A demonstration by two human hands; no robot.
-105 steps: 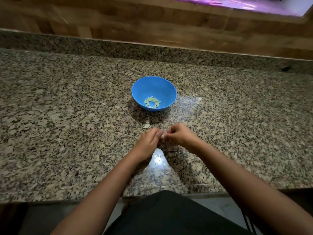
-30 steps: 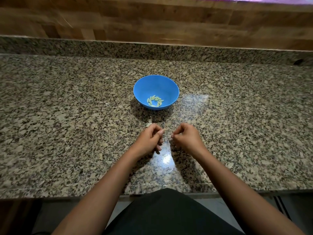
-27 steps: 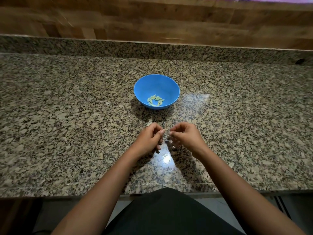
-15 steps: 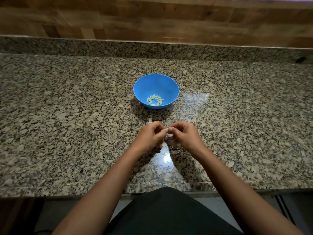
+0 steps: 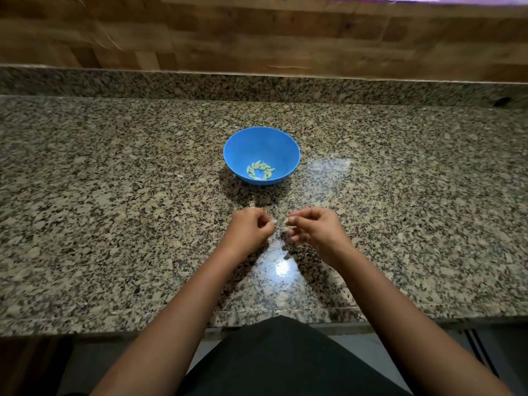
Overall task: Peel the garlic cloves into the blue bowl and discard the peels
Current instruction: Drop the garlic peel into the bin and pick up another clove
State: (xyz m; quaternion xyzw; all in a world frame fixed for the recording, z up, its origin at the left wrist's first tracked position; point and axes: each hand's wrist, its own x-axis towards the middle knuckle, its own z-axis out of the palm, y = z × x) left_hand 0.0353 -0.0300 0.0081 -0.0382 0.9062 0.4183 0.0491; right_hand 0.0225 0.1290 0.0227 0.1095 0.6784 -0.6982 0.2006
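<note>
I feared my right hand [image 5: 317, 230], pinching a slippery garlic clove [image 5: 286, 221] beside my left hand's [image 5: 250, 231] curled fingertips [image 5: 273, 222], might drop it short of the blue bowl [image 5: 287, 147].

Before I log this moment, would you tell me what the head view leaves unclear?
- What the left hand pinches: too small, hidden by fingers.
- Pale bit at the right hand: clove or peel, too small.
- Clove count in the blue bowl: overlapping.
- Loose peels: lost against the speckled counter.

pinched bits [image 5: 286, 221] too small to tell
</note>
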